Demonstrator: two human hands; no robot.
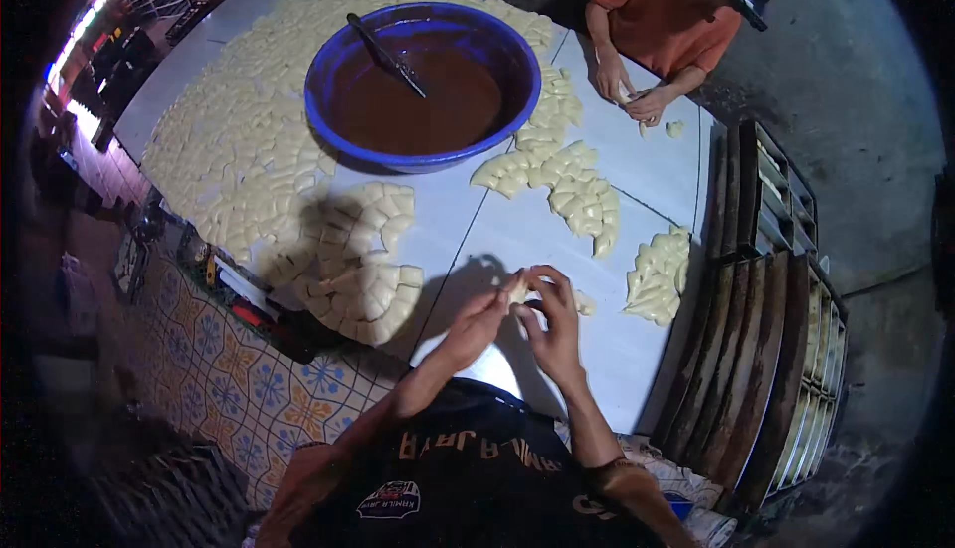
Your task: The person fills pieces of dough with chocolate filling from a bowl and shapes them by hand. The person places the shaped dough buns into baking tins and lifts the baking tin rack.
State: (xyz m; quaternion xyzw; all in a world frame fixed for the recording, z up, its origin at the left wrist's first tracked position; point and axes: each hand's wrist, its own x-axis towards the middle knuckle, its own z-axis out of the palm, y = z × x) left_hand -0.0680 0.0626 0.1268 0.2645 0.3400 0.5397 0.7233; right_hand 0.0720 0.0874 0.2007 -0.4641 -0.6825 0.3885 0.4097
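Note:
Above the near part of the white table, a small piece of pale dough (516, 292) is pinched between the fingers of my left hand (476, 325) and my right hand (553, 321). Both hands are closed around it, and my fingers hide part of it. Another bit of dough (585, 303) lies just right of my right hand. Left of my hands lies a patch of cut dough pieces (366, 294). Beyond them stands a large blue basin (423, 162) of brown filling (408, 110), with a dark-handled utensil (386, 56) resting in it.
Many shaped dough pieces (229, 150) cover the far left of the table (517, 235). More lie in clusters (585, 200) ahead and at right (659, 276). Stacked trays (741, 359) stand along the right edge. A co-worker in an orange shirt (657, 16) handles dough at the far right.

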